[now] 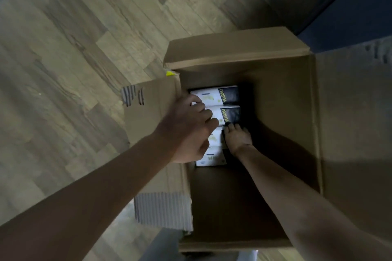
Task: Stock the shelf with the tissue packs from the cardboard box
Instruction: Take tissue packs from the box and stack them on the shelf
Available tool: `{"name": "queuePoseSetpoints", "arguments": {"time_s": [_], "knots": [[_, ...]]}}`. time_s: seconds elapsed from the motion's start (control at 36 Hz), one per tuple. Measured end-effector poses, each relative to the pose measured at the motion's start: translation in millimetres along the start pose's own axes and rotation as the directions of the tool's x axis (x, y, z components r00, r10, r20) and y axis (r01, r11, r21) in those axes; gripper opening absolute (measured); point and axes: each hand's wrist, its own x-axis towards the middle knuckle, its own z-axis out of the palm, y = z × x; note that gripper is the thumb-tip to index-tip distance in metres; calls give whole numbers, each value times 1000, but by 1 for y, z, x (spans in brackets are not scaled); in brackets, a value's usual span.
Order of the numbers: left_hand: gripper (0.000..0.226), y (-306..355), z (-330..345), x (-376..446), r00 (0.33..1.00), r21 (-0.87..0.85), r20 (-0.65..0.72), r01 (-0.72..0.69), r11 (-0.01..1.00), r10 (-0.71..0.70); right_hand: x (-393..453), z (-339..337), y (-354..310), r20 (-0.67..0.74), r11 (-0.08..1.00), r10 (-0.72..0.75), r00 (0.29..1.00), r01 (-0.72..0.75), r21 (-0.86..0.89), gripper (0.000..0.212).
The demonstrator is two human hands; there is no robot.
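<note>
An open cardboard box (284,99) stands on the floor. Several white-and-black tissue packs lie in a row along its bottom left side. The farthest tissue pack (220,95) and the second pack (228,115) lie untouched. The third tissue pack (214,138) sits between my hands. My left hand (188,127) reaches in over the left flap, fingers curled down at that pack's white end. My right hand (237,137) lies deep in the box on its dark end, fingertips hooked over its far edge. A fourth pack (209,160) shows partly beneath my left hand.
The box's flaps stand open: far flap (233,48), torn left flap (148,108), wide right flap (356,112). Wood-plank floor (74,48) spreads to the left. A dark blue surface (350,6) lies at the upper right. The box's right half holds no packs.
</note>
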Motion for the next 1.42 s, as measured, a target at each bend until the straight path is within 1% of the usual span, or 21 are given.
{"name": "queuePoseSetpoints", "arguments": {"time_s": [0.11,0.17,0.22,0.33,0.44,0.5,0.56,0.61,0.69,0.81,0.86,0.97,1.06,1.11,1.19,1.22,1.25,1.28,1.33,1.36,1.42], "knots": [[14,6,-1,5,1000,-9,7,27,1000,-27,5,7,-3,-14,1000,19,1000,-19,-15,39],[14,5,0,3,1000,3,-9,25,1000,-25,4,6,-3,-25,999,-10,1000,9,-36,37],[14,5,-3,1,1000,29,14,18,999,-19,1,-1,-1,-24,997,-40,999,38,-62,37],[14,6,-12,-2,991,73,134,-2,997,-8,-24,-22,1,-28,989,-79,997,75,-125,40],[17,7,-32,-8,979,123,194,33,992,-57,-64,-51,4,-68,992,-92,993,86,-93,50],[21,10,-48,-16,936,169,341,28,985,-85,-87,-69,4,-73,992,-94,993,88,-86,59],[30,11,-59,-26,898,181,425,35,983,-111,-110,-87,4,-75,991,-108,991,102,-85,69],[33,15,-74,-35,875,157,472,33,987,-105,-132,-105,3,-97,991,-120,988,113,-66,75],[33,25,-95,-49,864,87,490,87,992,-119,-167,-134,0,-140,993,-118,983,116,-25,77],[31,40,-137,-63,853,46,497,155,987,-158,-218,-175,1,-176,992,-112,978,122,44,70],[31,44,-160,-67,847,6,492,227,974,-200,-246,-197,4,-212,989,-101,972,122,89,64],[30,54,-207,-71,795,-153,522,442,884,-307,-308,-239,21,-276,978,-46,960,99,181,59],[32,66,-243,-68,804,-229,496,486,843,-329,-351,-267,39,-311,962,-8,950,92,257,58],[28,77,-268,-66,822,-298,460,499,814,-335,-376,-281,52,-334,935,31,942,91,342,58],[21,91,-302,-59,825,-423,431,541,727,-364,-411,-298,71,-380,825,142,914,103,556,48],[25,96,-313,-57,818,-474,427,566,674,-386,-423,-304,77,-389,756,189,902,119,643,41],[28,102,-324,-54,811,-531,415,585,614,-414,-435,-309,83,-383,660,234,894,144,737,36],[30,108,-334,-51,804,-600,395,592,539,-444,-447,-313,88,-357,530,266,895,174,830,31],[22,124,-357,-46,794,-765,376,557,323,-479,-470,-316,99,-314,240,274,909,251,938,22],[21,132,-369,-43,789,-833,377,518,195,-484,-479,-317,106,-309,132,268,912,283,950,18],[18,153,-394,-38,802,-910,383,414,-36,-459,-499,-321,119,-316,-2,254,914,327,945,14]]}}
